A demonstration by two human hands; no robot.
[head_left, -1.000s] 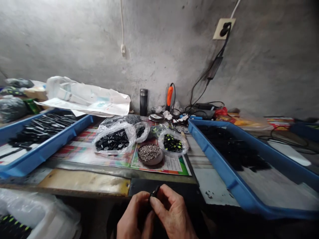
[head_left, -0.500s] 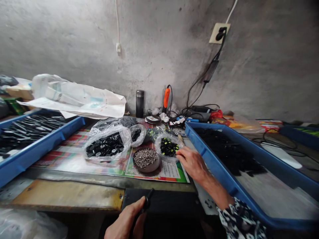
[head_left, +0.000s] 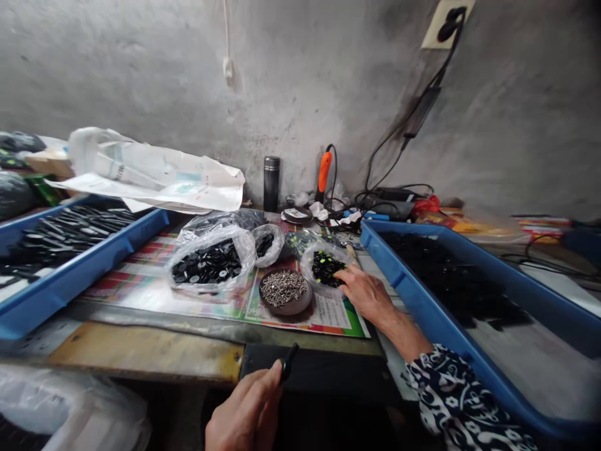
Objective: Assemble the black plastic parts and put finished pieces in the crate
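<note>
At the table's front edge, my left hand (head_left: 248, 407) is closed around a small black part (head_left: 287, 363) with a thin stem pointing up; the rest of it is hidden in the palm. My right hand (head_left: 369, 291) reaches into a clear plastic bag (head_left: 307, 266) of small black and yellow-green pieces (head_left: 326, 263). Its fingertips are drawn together among the pieces, and whatever they pinch is hidden. Just left of that bag stands a round dish (head_left: 295, 305) heaped with small silver screws (head_left: 282, 287).
Another plastic bag (head_left: 246, 250) holds black discs. Blue trays (head_left: 404, 285) with black parts flank the work area, the left one (head_left: 117, 250) full of long pieces. Behind stand a dark flask (head_left: 271, 185) and an orange-handled tool (head_left: 323, 172) with a cord.
The view has shifted, so the table things appear slightly right and higher. My right fingers have gone further into the bag of black and yellow-green pieces. My left hand still holds the black part.
</note>
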